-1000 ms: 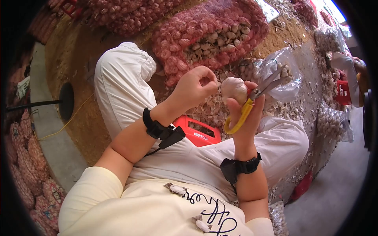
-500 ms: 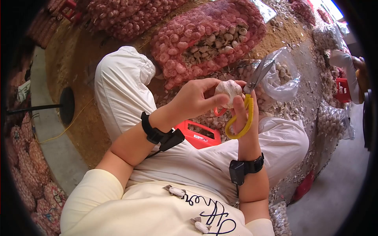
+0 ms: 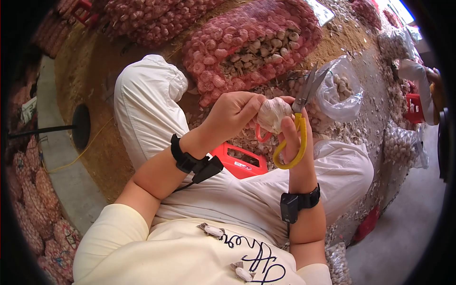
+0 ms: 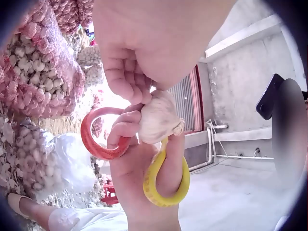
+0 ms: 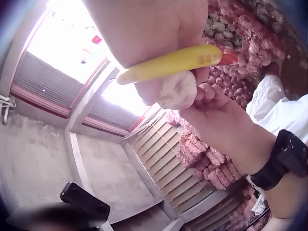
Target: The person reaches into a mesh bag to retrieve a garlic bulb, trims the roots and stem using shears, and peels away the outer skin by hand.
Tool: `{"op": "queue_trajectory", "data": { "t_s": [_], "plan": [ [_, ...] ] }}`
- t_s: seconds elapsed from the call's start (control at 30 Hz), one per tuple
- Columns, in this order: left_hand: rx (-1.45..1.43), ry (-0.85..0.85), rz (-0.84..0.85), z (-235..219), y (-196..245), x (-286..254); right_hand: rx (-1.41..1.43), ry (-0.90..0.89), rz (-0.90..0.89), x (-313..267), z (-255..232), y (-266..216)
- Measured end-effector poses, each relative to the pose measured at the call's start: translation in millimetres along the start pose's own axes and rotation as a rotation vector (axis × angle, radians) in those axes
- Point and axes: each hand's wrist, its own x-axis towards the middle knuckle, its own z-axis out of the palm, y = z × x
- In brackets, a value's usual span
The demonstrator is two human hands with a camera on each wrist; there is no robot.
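A white garlic bulb (image 3: 274,116) sits between both hands above the lap. My right hand (image 3: 290,134) holds it at its fingers, with scissors (image 3: 302,130) on the same hand. The thumb passes through the yellow handle loop (image 4: 154,188), and fingers go through the red loop (image 4: 86,134). Up and away from me point the scissor blades (image 3: 309,90), spread slightly apart. My left hand (image 3: 232,113) pinches at the bulb's left side, thumb against curled fingers. In the right wrist view, the left fingertips (image 5: 207,91) meet the bulb's edge.
Ahead lies a torn red mesh sack (image 3: 209,61) of garlic. A clear plastic bag (image 3: 349,107) with bulbs stands to the right. Between the legs is a red plastic object (image 3: 249,170), with loose skins around. A round black base (image 3: 81,127) stands at left.
My left hand has come right, from apart to the bulb, and now pinches its side. The right hand has turned, swinging the scissor blades from rightward to more upright.
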Motion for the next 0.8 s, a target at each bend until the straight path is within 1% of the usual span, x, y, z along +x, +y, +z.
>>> {"op": "queue_trajectory", "data": {
  "t_s": [0.03, 0.07, 0.1, 0.13, 0.17, 0.2, 0.23, 0.27, 0.33, 0.37, 0.43, 0.47, 0.5, 0.53, 0.57, 0.63, 0.67, 0.7, 0.73, 0.8],
  "plan": [
    [0.010, -0.014, -0.041, 0.4, 2.2, 0.3, -0.001, 0.003, -0.001, 0.1, -0.5, 2.3],
    [0.010, -0.015, -0.039, 0.4, -0.6, 2.1, 0.060, 0.012, 0.013, 1.5, -0.7, 7.4],
    [0.123, 0.033, -0.039, -0.5, -7.0, 4.7, 0.121, 0.020, 0.027, 2.6, -1.1, 10.8],
    [0.236, 0.082, -0.038, -1.9, -13.7, 7.2, 0.121, 0.020, 0.025, 3.2, -3.2, 11.3],
    [0.237, 0.081, -0.037, -3.5, -21.9, 9.4, 0.128, 0.003, 0.032, 3.5, -6.7, 11.1],
    [0.200, 0.128, 0.089, -5.2, -30.7, 11.5, 0.135, -0.014, 0.039, 3.9, -8.7, 10.7],
    [0.162, 0.173, 0.214, -4.5, -26.9, 13.7, 0.136, -0.013, 0.037, 4.7, -8.2, 8.2],
    [0.164, 0.170, 0.215, -9.1, -21.7, 12.3, 0.123, -0.027, 0.050, 5.4, -7.3, 3.8],
    [0.151, -0.136, -0.010, -22.1, -3.6, 5.7, 0.110, -0.038, 0.064, 4.4, -7.3, 1.9],
    [0.150, -0.137, -0.010, -19.0, 2.0, 4.5, 0.076, -0.045, 0.072, 4.4, -7.8, 2.4],
    [0.150, -0.219, -0.063, -9.1, 8.1, 1.0, 0.040, -0.052, 0.082, 4.2, -8.1, 2.6],
    [0.149, -0.218, -0.064, -6.3, 3.4, 1.3, 0.018, -0.049, 0.079, 3.6, -8.0, 2.6],
    [0.067, -0.178, -0.027, -4.0, -5.0, 1.4, -0.003, -0.046, 0.077, 3.2, -7.8, 3.0],
    [-0.016, -0.139, 0.010, -1.7, -4.3, 1.7, -0.002, -0.045, 0.077, 3.7, -8.1, 3.8],
    [-0.016, -0.140, 0.009, -0.9, -2.0, 0.6, 0.012, -0.045, 0.054, 4.8, -9.0, 5.0],
    [-0.100, -0.056, -0.099, 1.0, 5.7, -1.2, 0.026, -0.043, 0.032, 5.6, -10.7, 7.7],
    [-0.100, -0.056, -0.099, 0.1, 1.4, -1.7, 0.054, -0.006, 0.046, 5.7, -11.1, 9.4],
    [-0.131, -0.018, -0.130, -1.2, -6.5, -2.3, 0.082, 0.030, 0.059, 5.8, -11.3, 10.2],
    [-0.163, 0.020, -0.160, -1.7, -9.2, -2.0, 0.082, 0.031, 0.059, 5.2, -10.1, 10.1],
    [-0.186, 0.014, -0.149, -2.1, -11.5, -1.2, 0.181, -0.038, 0.056, 3.6, -5.8, 9.2]
  ]
}}
